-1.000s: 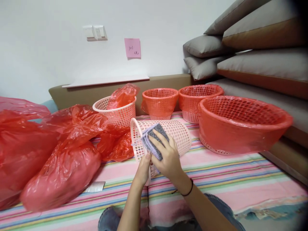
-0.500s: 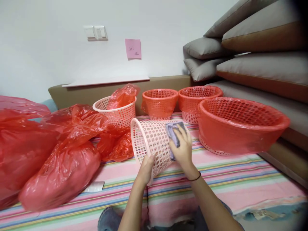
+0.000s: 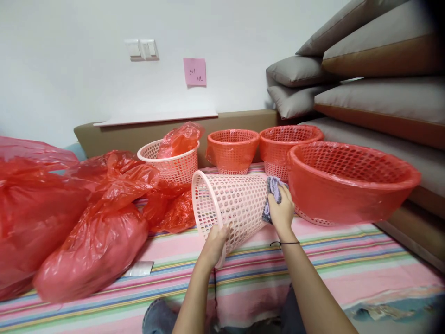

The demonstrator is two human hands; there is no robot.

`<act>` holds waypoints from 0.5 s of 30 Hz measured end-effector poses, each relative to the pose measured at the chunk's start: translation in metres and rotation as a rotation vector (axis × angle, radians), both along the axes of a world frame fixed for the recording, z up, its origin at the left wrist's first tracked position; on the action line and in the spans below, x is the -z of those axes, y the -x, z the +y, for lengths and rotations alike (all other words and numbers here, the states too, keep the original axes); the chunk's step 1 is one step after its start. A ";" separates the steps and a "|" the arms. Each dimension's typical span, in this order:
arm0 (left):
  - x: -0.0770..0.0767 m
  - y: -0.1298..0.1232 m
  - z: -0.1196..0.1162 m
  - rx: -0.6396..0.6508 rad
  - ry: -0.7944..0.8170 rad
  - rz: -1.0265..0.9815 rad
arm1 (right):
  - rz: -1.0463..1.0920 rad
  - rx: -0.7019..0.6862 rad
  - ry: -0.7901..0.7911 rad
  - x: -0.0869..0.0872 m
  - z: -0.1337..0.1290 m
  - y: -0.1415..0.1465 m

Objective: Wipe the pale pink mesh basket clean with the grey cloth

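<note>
A pale pink plastic basket (image 3: 239,199) with a perforated wall lies on its side, its open mouth facing left. My left hand (image 3: 214,243) grips its rim at the lower front, some fingers hidden behind the rim. At the base end, my right hand (image 3: 282,211) presses a folded purple-grey cloth (image 3: 273,192) against the basket, fingers bent over it. A dark band circles my right wrist.
Behind stand a pink basket (image 3: 174,168) with a red bag inside and red-bag-lined baskets (image 3: 233,150), (image 3: 274,144). A larger lined basket (image 3: 344,199) is at right. Red plastic bags (image 3: 100,250) fill the left. Grey cushions (image 3: 378,99) are stacked right. Striped cloth (image 3: 250,287) lies underneath.
My right hand has slid the cloth to the right along the basket wall, from near the base to its base end. My left hand keeps its hold on the rim.
</note>
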State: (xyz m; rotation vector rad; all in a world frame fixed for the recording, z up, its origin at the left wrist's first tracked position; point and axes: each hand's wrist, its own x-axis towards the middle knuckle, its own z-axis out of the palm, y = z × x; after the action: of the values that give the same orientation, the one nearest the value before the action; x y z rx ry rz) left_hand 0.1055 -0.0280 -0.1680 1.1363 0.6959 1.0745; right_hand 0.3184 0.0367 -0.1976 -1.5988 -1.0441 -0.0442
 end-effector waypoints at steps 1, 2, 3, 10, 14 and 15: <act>0.001 0.000 0.000 -0.010 -0.002 0.006 | -0.018 -0.008 -0.010 -0.001 -0.002 0.003; 0.002 0.001 0.001 -0.025 0.002 0.008 | -0.068 -0.046 -0.031 -0.004 -0.007 0.011; 0.003 0.001 0.001 -0.037 0.009 0.003 | -0.142 -0.109 -0.062 -0.008 -0.015 0.023; 0.013 0.002 0.007 -0.137 0.065 -0.066 | -0.479 -0.486 -0.236 -0.041 -0.067 0.107; 0.010 0.001 0.007 -0.099 0.126 -0.049 | -0.367 -0.397 -0.134 -0.031 -0.041 0.072; 0.009 0.001 0.006 -0.084 0.131 -0.036 | -0.306 -0.332 -0.105 -0.024 -0.031 0.055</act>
State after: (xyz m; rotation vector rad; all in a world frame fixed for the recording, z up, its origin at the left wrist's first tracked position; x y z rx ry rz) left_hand 0.1044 -0.0217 -0.1769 0.9805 0.7802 1.1014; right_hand 0.2637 0.0053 -0.1732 -1.3318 -1.5099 -0.1194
